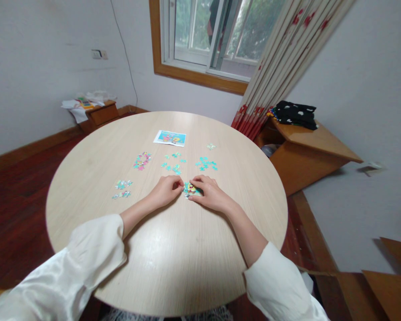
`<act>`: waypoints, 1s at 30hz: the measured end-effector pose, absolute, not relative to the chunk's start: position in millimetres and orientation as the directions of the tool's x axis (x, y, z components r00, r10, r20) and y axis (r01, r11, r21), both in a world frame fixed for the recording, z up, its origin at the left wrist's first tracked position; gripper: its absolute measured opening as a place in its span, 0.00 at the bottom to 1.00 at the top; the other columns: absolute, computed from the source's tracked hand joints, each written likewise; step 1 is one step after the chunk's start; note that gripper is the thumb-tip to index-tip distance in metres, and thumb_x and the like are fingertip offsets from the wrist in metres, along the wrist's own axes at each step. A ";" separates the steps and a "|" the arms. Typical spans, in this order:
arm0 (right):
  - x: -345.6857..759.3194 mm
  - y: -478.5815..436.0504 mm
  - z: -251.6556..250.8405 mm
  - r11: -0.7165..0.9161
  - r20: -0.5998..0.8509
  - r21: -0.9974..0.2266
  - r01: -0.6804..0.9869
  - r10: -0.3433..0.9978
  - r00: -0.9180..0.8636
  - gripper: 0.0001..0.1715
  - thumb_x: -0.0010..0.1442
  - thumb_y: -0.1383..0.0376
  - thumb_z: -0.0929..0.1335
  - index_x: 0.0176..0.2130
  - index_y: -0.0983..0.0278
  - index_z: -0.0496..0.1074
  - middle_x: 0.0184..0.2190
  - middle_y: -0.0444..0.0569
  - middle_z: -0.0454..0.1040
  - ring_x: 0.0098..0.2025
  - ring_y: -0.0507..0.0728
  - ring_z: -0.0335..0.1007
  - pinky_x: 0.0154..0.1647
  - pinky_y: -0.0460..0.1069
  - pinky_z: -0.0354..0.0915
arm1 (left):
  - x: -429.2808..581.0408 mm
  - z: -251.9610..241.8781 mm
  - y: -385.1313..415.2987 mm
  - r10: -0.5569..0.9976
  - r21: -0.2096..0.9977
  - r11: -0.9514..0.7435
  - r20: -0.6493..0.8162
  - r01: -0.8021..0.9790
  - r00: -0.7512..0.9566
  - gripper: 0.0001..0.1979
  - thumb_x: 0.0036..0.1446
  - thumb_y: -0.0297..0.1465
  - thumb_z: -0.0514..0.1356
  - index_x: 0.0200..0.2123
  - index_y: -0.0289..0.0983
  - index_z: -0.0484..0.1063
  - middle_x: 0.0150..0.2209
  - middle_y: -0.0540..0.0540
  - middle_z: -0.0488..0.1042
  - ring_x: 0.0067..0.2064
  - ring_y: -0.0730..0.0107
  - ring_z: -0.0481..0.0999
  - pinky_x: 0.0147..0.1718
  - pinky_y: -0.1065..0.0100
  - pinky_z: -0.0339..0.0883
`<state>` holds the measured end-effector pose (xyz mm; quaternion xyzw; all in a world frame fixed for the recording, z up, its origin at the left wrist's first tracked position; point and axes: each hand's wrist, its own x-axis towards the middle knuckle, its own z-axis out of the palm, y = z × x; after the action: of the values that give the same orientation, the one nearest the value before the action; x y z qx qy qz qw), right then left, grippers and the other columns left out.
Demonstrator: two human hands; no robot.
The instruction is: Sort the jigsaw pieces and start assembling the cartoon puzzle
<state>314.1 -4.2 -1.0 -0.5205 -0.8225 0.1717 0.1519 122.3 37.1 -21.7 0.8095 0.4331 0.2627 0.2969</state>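
Near the middle of the round table (167, 263) lies a small cluster of jigsaw puzzle pieces (191, 189), teal with a yellow figure. My right hand (209, 192) grips this cluster from the right, thumb on its near side and fingers along its far side. At its left edge is my left hand (167, 191), thumb and fingers pinched together; whatever they hold is too small or hidden to make out. Teal loose pieces (206, 163) lie just beyond my right hand, and more loose pieces (173, 168) lie beyond my left.
A picture sheet (170, 138) lies at the far side. Pink and teal pieces (142, 161) and pale pieces (123, 189) are grouped to the left. One pale group (211, 146) sits farther right. A wooden cabinet (307, 151) with dark cloth stands past the table's right edge.
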 end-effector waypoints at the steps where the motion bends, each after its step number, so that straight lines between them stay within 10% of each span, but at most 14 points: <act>1: 314.4 -4.1 -1.5 0.402 0.075 -0.439 0.803 0.907 -0.414 0.23 0.58 0.59 0.70 0.52 0.62 0.71 0.51 0.55 0.68 0.55 0.62 0.61 0.56 0.59 0.55 | 122.3 -21.8 37.1 0.858 0.708 -0.447 0.168 0.546 0.485 0.05 0.52 0.25 0.58 0.27 0.35 0.72 0.22 0.51 0.72 0.27 0.71 0.69 0.29 0.70 0.59; 20: 314.2 -4.4 -2.0 0.399 0.076 -0.445 0.802 0.909 -0.410 0.24 0.57 0.60 0.71 0.53 0.62 0.70 0.52 0.55 0.68 0.55 0.62 0.61 0.57 0.59 0.55 | 115.9 -17.0 42.9 0.890 0.760 -0.395 0.176 0.516 0.421 0.05 0.52 0.27 0.58 0.27 0.35 0.72 0.25 0.49 0.73 0.27 0.71 0.68 0.30 0.70 0.59; 30: 314.4 -4.5 -1.7 0.390 0.066 -0.453 0.802 0.912 -0.406 0.25 0.57 0.60 0.71 0.53 0.63 0.70 0.52 0.55 0.67 0.56 0.62 0.60 0.58 0.59 0.54 | 117.7 -15.5 41.4 0.905 0.565 -0.421 0.208 0.710 0.371 0.06 0.56 0.28 0.56 0.29 0.36 0.73 0.28 0.48 0.76 0.34 0.63 0.73 0.45 0.57 0.53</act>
<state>314.4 -4.5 -1.7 -0.5229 -0.8192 0.1782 0.1540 117.7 41.4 -15.5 0.8046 0.5018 0.2508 0.1948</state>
